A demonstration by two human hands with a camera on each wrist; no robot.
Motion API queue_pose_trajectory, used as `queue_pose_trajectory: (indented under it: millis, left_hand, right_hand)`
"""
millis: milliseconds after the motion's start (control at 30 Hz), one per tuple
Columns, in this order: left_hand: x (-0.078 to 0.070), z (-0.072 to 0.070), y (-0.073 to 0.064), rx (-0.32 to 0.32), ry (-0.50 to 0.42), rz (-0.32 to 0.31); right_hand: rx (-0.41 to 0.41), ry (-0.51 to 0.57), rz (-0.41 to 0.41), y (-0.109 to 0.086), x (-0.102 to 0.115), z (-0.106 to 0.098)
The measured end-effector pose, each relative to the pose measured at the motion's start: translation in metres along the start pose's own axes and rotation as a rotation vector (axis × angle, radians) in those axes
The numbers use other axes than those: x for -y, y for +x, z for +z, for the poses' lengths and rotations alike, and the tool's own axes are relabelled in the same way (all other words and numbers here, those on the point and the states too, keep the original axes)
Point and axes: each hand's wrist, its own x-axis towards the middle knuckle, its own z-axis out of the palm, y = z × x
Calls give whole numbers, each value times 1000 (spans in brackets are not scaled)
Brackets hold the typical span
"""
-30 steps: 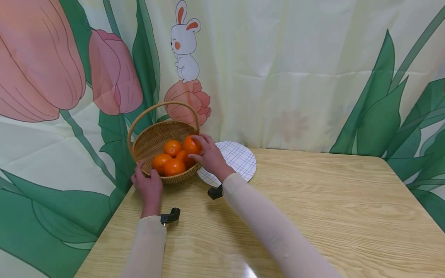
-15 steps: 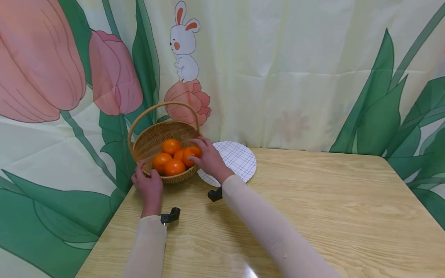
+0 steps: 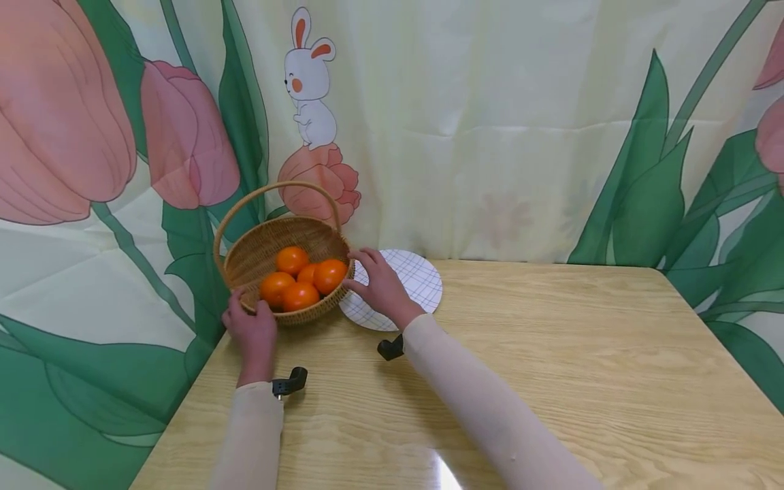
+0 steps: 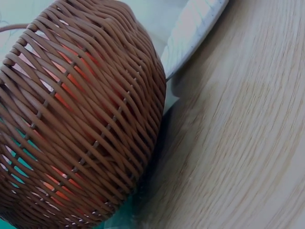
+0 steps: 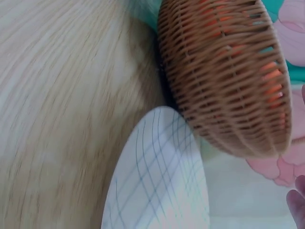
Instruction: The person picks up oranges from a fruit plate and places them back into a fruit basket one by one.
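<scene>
A wicker basket (image 3: 257, 248) with a tall handle stands at the left back of the table, tilted so its mouth faces forward. Inside lie several shiny, round orange fruits, the rightmost fruit (image 3: 330, 275) against the right rim. My left hand (image 3: 252, 330) grips the basket's front left rim. At the right rim, my right hand (image 3: 380, 289) has thumb and fingers spread apart, holding nothing. Its fingertips (image 5: 297, 202) show at the right edge of the right wrist view. In the left wrist view the woven wall (image 4: 90, 109) fills the left side, fruit showing through the gaps.
A round white plate (image 3: 416, 279) with a blue grid pattern lies right of the basket, partly behind my right hand. The wooden table (image 3: 551, 354) extends to the right. A curtain (image 3: 490, 170) printed with tulips and a rabbit hangs behind.
My right hand has lowered an orange fruit into the basket's right side, let go and drawn back to the right. The left hand stays on the rim. The head view has shifted slightly.
</scene>
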Motion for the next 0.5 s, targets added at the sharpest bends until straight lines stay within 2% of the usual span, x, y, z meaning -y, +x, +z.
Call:
queue_pose_trajectory:
  millis: [167,267,367,500]
  left_hand:
    - [-5,-6,5,51,93,10]
    - [-5,-10,6,62,170,54]
    - [-6,-13,6,65,265,141]
    - [-13,-12,5,33,424,329]
  right_hand:
    - [-27,-48,6,-2,-6,-10]
    - [-14,-69,22,-5,-8,-17]
    - [-9,-86,35,-8,-11,-23]
    - [-34,-122,31,-10,-15,-31]
